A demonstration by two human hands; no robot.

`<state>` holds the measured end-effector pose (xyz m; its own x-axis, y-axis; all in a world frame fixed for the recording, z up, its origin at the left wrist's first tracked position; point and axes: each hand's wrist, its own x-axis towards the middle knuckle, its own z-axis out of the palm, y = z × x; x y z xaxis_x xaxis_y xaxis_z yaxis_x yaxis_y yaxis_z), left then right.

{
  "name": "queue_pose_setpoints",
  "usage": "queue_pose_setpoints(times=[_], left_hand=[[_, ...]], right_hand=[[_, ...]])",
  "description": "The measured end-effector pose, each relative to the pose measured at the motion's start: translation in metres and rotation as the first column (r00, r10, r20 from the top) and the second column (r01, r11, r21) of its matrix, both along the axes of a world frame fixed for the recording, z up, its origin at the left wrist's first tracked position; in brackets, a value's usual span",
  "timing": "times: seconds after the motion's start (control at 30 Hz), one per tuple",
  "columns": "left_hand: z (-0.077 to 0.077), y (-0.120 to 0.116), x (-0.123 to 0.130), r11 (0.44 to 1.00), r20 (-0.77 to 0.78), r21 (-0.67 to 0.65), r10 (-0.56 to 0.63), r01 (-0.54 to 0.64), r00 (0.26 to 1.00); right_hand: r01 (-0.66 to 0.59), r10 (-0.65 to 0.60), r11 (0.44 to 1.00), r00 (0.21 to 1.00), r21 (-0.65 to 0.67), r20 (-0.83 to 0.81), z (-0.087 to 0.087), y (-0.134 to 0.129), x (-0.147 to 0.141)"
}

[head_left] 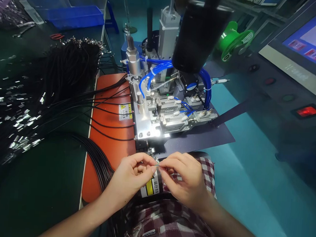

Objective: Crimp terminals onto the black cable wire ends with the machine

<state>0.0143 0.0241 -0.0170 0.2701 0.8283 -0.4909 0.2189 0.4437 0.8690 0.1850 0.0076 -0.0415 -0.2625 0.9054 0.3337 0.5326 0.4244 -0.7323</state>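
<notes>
My left hand (134,174) is closed in a pinch, thumb and forefinger together at a small silvery metal piece (157,164). From the other side my right hand (184,174) pinches the same piece, so the fingertips of both hands nearly touch. The piece is tiny and partly covered by fingers; its exact kind is unclear. Just beyond the hands stands a bench machine (147,126) with a bright metal plate and blue air tubes. Several black cables (112,126) run over an orange board (108,110) to the plate's left edge. A bundle of black cables (99,158) passes left of my left hand.
On the dark table at left lies a large heap of black cables (71,62) with metal ends. Behind it are a blue tray (75,17) and red-handled pliers (57,36). A black cylinder (200,36) hangs overhead. A green spool (234,41) and a control screen (310,45) stand right.
</notes>
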Motion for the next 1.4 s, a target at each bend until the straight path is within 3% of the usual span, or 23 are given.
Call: queue_pose_setpoints(times=[0.13, 0.27, 0.43, 0.5, 0.63, 0.7, 0.8, 1.03, 1.1, 1.23, 1.4], left_hand=[[-0.002, -0.001, -0.002, 0.999, -0.025, 0.014, -0.029, 0.029, 0.999], [-0.001, -0.001, -0.002, 0.999, -0.021, 0.013, -0.042, 0.042, 0.999], [-0.001, -0.003, -0.001, 0.996, -0.021, 0.072, -0.052, 0.053, 0.998], [-0.001, -0.004, 0.0, 0.991, -0.022, 0.114, -0.065, 0.067, 0.998], [-0.001, -0.006, -0.001, 0.985, -0.021, 0.149, -0.082, 0.085, 0.996], [-0.001, -0.007, -0.001, 0.983, -0.021, 0.157, -0.091, 0.093, 0.996], [0.0, -0.006, -0.001, 0.985, -0.024, 0.147, -0.09, 0.093, 0.996], [0.003, -0.001, -0.003, 0.996, -0.03, -0.008, -0.092, 0.092, 0.995], [0.004, 0.0, -0.004, 0.993, 0.029, -0.084, -0.075, 0.078, 0.997], [0.005, 0.0, -0.004, 0.984, 0.099, -0.175, -0.014, 0.031, 0.995], [0.002, -0.002, -0.004, 0.991, 0.065, -0.128, -0.031, 0.039, 0.997]], right_hand=[[0.004, -0.02, 0.99, 0.993, -0.139, -0.115, 0.001, 0.001, -0.002], [-0.032, -0.052, 0.947, 0.967, -0.32, -0.248, 0.001, 0.003, -0.002], [-0.084, -0.068, 0.89, 0.947, -0.449, -0.313, 0.006, 0.009, 0.001], [-0.139, -0.099, 0.807, 0.926, -0.574, -0.363, 0.007, 0.012, 0.003], [-0.349, -0.168, 0.539, 0.847, -0.766, -0.504, 0.004, 0.021, 0.008], [-0.432, -0.16, 0.49, 0.809, -0.757, -0.566, 0.0, 0.023, 0.01], [-0.461, -0.139, 0.509, 0.79, -0.727, -0.598, -0.001, 0.024, 0.01], [-0.333, -0.021, 0.727, 0.864, -0.6, -0.504, 0.008, 0.019, 0.004], [-0.338, -0.002, 0.746, 0.861, -0.574, -0.509, 0.007, 0.017, 0.002], [-0.321, -0.058, 0.725, 0.853, -0.609, -0.518, 0.003, 0.016, 0.002], [-0.226, 0.003, 0.849, 0.906, -0.478, -0.423, 0.007, 0.014, 0.002]])
